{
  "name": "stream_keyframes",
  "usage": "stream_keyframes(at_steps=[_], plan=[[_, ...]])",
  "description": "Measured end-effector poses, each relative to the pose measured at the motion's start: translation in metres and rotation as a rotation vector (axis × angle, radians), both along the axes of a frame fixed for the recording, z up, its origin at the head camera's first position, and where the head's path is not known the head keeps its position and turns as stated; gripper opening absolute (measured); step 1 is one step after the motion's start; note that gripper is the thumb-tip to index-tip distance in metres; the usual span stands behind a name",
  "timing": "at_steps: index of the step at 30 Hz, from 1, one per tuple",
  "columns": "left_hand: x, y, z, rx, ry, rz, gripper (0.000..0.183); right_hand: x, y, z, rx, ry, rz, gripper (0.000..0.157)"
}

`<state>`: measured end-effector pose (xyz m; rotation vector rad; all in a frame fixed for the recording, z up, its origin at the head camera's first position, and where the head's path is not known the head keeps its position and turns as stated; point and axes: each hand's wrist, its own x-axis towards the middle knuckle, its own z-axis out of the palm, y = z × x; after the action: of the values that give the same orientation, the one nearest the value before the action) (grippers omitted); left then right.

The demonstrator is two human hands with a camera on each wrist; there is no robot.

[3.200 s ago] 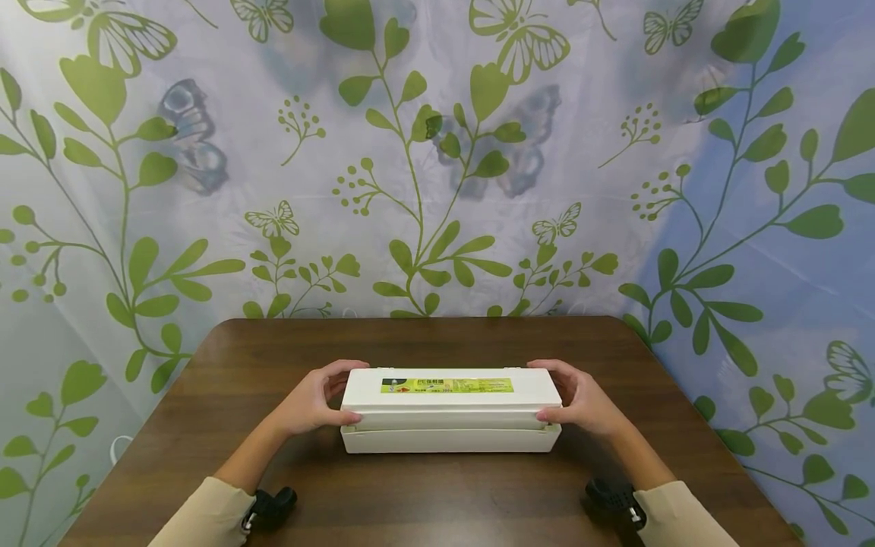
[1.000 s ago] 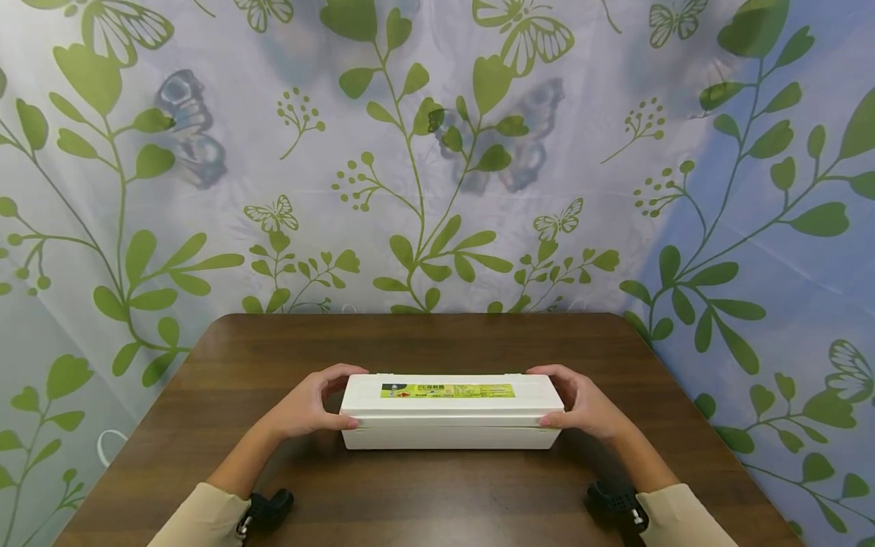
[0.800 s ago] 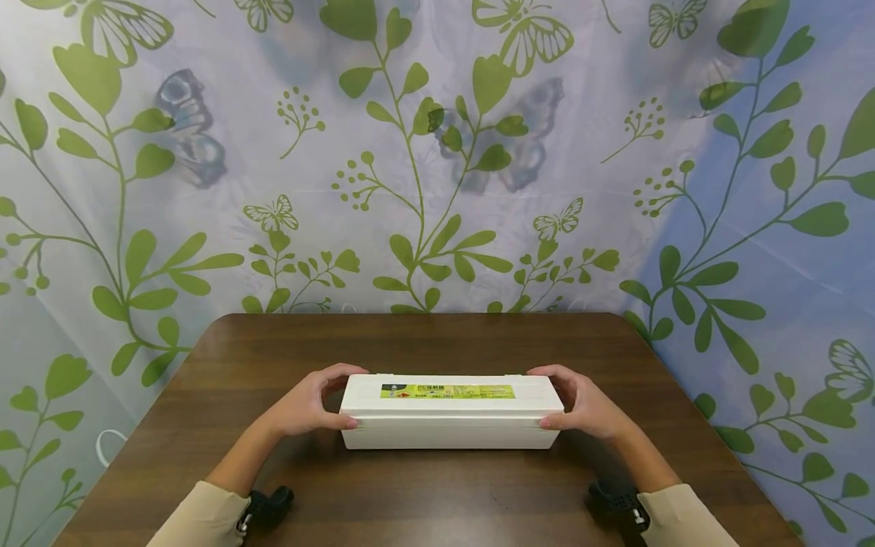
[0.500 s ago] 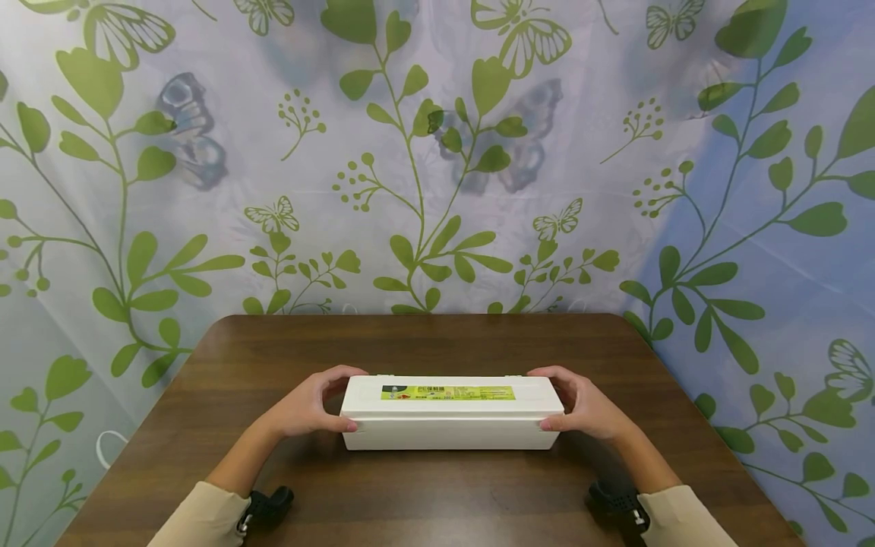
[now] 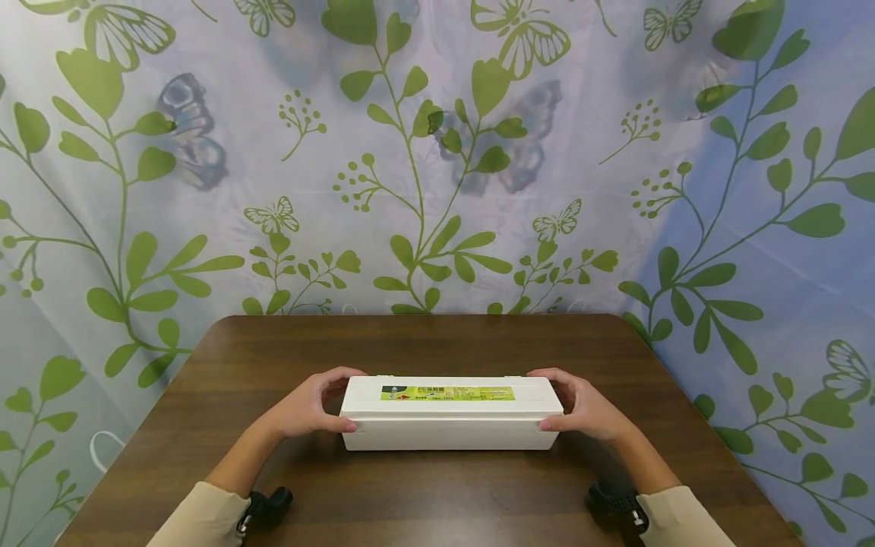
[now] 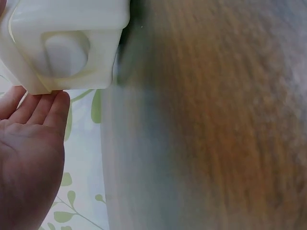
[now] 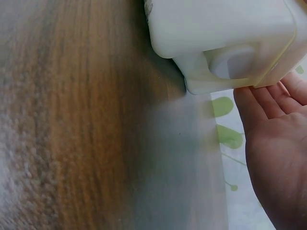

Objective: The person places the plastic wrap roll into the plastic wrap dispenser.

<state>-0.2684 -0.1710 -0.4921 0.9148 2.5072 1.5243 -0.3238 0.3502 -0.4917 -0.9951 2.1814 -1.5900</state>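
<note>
A long white cling film box [image 5: 451, 433] lies on the brown wooden table, its lid down flush with the base. A yellow-green printed label [image 5: 447, 393] runs along the lid's top. My left hand [image 5: 307, 404] grips the box's left end, thumb on the front and fingers behind. At the other end my right hand [image 5: 589, 406] holds it the same way. In the left wrist view the round end of a roll [image 6: 66, 55] shows in an opening in the box's side. The right wrist view shows the roll's other end [image 7: 233, 62], with fingertips against the box's back.
The wooden table [image 5: 437, 346] has rounded far corners. Behind it hangs a pale curtain [image 5: 437, 190] printed with green leaves and butterflies. A black strap device [image 5: 268, 507] sits at the left wrist, another [image 5: 615, 501] at the right.
The lid, standing slightly raised along the front with a gap under it, has come down flush onto the base. Both hands have stayed at the box's ends.
</note>
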Motion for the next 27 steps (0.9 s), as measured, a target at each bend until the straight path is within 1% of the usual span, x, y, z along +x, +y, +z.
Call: stream_keyframes(at_steps=[7, 12, 16, 19, 27], plan=[[0.004, 0.001, -0.002, 0.012, 0.012, -0.003, 0.068, 0.001, 0.001, -0.001, 0.001, 0.010, 0.004, 0.073], [0.007, 0.002, -0.003, 0.018, 0.007, 0.001, 0.074, 0.003, 0.004, -0.005, -0.021, 0.042, 0.019, 0.081], [0.010, 0.003, -0.005, -0.012, 0.004, 0.001, 0.082, 0.006, 0.005, -0.008, -0.033, 0.066, 0.019, 0.089], [0.012, 0.003, -0.006, -0.032, 0.014, -0.002, 0.084, 0.009, 0.005, -0.010, -0.029, 0.083, 0.022, 0.094], [0.017, 0.005, -0.007, -0.017, 0.024, -0.021, 0.087, 0.012, 0.006, -0.014, -0.014, 0.105, 0.026, 0.096]])
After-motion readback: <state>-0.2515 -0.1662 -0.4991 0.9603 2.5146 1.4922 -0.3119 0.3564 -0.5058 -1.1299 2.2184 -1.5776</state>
